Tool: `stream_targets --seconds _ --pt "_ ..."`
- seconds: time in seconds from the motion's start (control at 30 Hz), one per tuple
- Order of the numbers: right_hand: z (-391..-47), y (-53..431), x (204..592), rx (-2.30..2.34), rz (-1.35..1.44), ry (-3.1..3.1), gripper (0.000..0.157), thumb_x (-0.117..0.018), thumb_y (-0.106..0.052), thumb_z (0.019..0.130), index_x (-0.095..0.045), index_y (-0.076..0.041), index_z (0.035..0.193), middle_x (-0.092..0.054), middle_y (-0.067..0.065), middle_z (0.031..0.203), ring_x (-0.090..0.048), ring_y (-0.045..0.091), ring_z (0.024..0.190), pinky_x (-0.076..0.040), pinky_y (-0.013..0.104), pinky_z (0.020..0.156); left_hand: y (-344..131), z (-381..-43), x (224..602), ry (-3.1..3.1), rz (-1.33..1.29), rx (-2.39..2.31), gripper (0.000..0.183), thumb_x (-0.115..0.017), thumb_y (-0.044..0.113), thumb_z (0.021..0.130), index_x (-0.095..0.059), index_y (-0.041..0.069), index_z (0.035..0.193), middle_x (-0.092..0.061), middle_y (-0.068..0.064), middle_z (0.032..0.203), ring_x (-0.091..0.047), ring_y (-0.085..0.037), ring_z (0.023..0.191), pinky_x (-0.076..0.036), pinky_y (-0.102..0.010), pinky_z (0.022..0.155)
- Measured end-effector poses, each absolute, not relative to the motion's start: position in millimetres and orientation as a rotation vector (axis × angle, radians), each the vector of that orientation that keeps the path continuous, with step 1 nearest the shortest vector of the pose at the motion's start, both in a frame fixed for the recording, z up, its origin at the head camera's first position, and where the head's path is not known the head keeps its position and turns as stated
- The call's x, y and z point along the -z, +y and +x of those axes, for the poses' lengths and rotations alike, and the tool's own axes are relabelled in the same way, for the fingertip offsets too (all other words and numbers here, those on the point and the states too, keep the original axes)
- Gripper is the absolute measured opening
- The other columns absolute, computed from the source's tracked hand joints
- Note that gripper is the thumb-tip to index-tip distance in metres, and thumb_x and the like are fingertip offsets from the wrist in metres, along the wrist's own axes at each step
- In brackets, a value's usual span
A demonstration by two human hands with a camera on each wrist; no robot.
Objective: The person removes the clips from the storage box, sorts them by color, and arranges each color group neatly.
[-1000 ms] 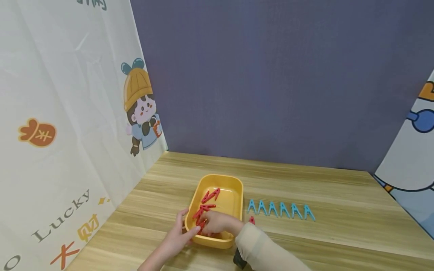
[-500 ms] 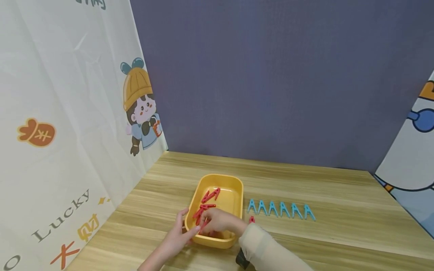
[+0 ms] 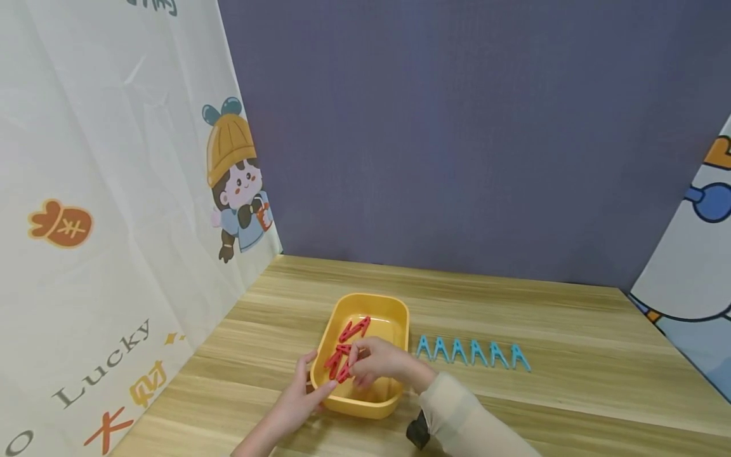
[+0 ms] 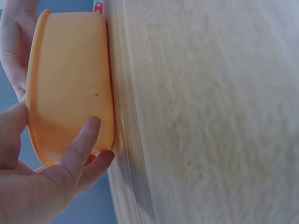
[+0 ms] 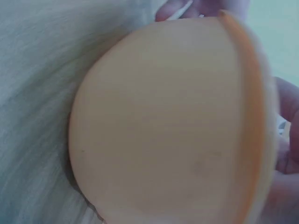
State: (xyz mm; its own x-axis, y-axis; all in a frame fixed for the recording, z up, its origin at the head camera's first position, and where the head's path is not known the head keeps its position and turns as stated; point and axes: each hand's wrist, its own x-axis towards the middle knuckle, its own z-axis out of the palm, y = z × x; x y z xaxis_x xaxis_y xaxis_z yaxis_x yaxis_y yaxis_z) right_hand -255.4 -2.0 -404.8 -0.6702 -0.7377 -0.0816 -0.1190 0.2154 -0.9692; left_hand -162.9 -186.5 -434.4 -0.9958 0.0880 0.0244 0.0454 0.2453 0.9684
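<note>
A yellow plastic bin (image 3: 394, 317) stands on the wooden table with several red clothespins (image 3: 355, 329) lying along its left side. My left hand (image 3: 297, 397) holds the bin's near left corner, thumb at the rim and fingers against the outer wall, as the left wrist view shows on the bin's side (image 4: 70, 84). Inside the bin my right hand (image 3: 377, 362) pinches a red clothespin (image 3: 344, 373) at the fingertips; the hand partly covers the bin's interior. The right wrist view mostly shows the bin's outer wall (image 5: 159, 116), with the fingers past the rim.
To the right of the bin, several blue clothespins (image 3: 458, 351) lie in a row on the table (image 3: 571, 400). A red clothespin (image 4: 98, 7) shows beyond the bin in the left wrist view. A dark wall panel (image 3: 445, 139) rises at the back.
The right hand has shifted slightly up and to the right within the bin, a red clothespin at its fingertips. Its wrist now covers the red clothespin beside the bin. The left hand stays put.
</note>
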Motion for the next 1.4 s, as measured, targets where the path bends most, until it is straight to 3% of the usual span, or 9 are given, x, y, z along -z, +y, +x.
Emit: stream_targets --seconds 0.23,0.53,0.63,0.77,0.83,0.93,1.13,1.23,1.4 --pt "-258 8 402 1.596 -0.753 1.841 0.007 -0.057 0.001 0.084 -0.050 0.000 0.081 -0.057 0.012 0.080 -0.061 0.020 0.065 -0.055 0.040 0.065 -186 -162 432 2.469 0.130 -1.895 0.072 -0.060 0.023 0.091 -0.013 -0.002 0.139 -0.045 -0.035 0.118 -0.058 -0.030 0.090 -0.053 -0.039 0.063" --pt "-260 16 403 1.669 -0.661 1.801 0.016 -0.062 -0.007 0.087 -0.048 -0.003 0.081 -0.066 0.015 0.083 -0.062 0.019 0.063 -0.055 0.038 0.064 -184 -162 432 2.488 0.138 -1.892 0.069 -0.060 0.019 0.091 -0.015 -0.002 0.138 -0.044 -0.037 0.119 -0.059 -0.029 0.089 -0.053 -0.038 0.062" --pt "-261 19 402 1.683 -0.651 1.769 0.017 -0.062 -0.005 0.087 -0.049 0.000 0.098 -0.065 0.015 0.081 -0.061 0.019 0.063 -0.055 0.040 0.065 -184 -161 431 2.491 0.136 -1.893 0.070 -0.061 0.020 0.090 -0.015 -0.002 0.138 -0.044 -0.037 0.119 -0.059 -0.030 0.090 -0.053 -0.038 0.062" --pt "-262 26 401 1.719 -0.644 1.751 0.038 -0.061 -0.004 0.088 -0.048 0.000 0.123 -0.064 0.014 0.083 -0.062 0.021 0.066 -0.054 0.044 0.068 -185 -161 431 2.492 0.127 -1.888 0.072 -0.061 0.022 0.090 -0.013 -0.002 0.139 -0.043 -0.037 0.120 -0.059 -0.031 0.091 -0.053 -0.038 0.063" --pt "-263 30 400 1.724 -0.652 1.779 0.036 -0.062 -0.005 0.088 -0.051 0.003 0.121 -0.064 0.012 0.085 -0.062 0.021 0.068 -0.054 0.044 0.069 -186 -161 432 2.491 0.120 -1.884 0.073 -0.060 0.023 0.090 -0.013 -0.001 0.140 -0.043 -0.037 0.121 -0.059 -0.031 0.092 -0.053 -0.038 0.063" --pt "-265 38 398 1.718 -0.660 1.839 0.023 -0.063 -0.009 0.087 -0.056 0.005 0.104 -0.065 0.011 0.086 -0.061 0.021 0.071 -0.054 0.040 0.067 -186 -162 433 2.491 0.120 -1.881 0.072 -0.060 0.023 0.091 -0.013 -0.001 0.140 -0.042 -0.037 0.121 -0.059 -0.032 0.092 -0.053 -0.038 0.063" --pt "-270 62 394 1.689 -0.690 1.919 0.017 -0.068 -0.017 0.085 -0.055 -0.006 0.084 -0.061 0.007 0.073 -0.054 0.015 0.064 -0.048 0.033 0.061 -187 -164 433 2.483 0.122 -1.880 0.070 -0.057 0.024 0.092 -0.012 -0.001 0.140 -0.039 -0.039 0.123 -0.059 -0.031 0.089 -0.053 -0.038 0.064" --pt "-272 73 393 1.694 -0.704 1.927 0.016 -0.066 -0.016 0.085 -0.055 -0.005 0.086 -0.059 0.004 0.071 -0.052 0.014 0.061 -0.046 0.032 0.060 -187 -164 433 2.485 0.115 -1.877 0.069 -0.057 0.024 0.092 -0.012 0.000 0.140 -0.039 -0.039 0.123 -0.060 -0.028 0.087 -0.053 -0.038 0.063" --pt "-274 90 395 1.692 -0.663 1.968 0.031 -0.065 -0.016 0.086 -0.055 0.002 0.109 -0.062 0.008 0.094 -0.056 0.017 0.075 -0.048 0.033 0.066 -187 -165 432 2.490 0.088 -1.872 0.068 -0.057 0.025 0.092 -0.014 0.002 0.140 -0.037 -0.040 0.126 -0.059 -0.029 0.088 -0.053 -0.038 0.062"
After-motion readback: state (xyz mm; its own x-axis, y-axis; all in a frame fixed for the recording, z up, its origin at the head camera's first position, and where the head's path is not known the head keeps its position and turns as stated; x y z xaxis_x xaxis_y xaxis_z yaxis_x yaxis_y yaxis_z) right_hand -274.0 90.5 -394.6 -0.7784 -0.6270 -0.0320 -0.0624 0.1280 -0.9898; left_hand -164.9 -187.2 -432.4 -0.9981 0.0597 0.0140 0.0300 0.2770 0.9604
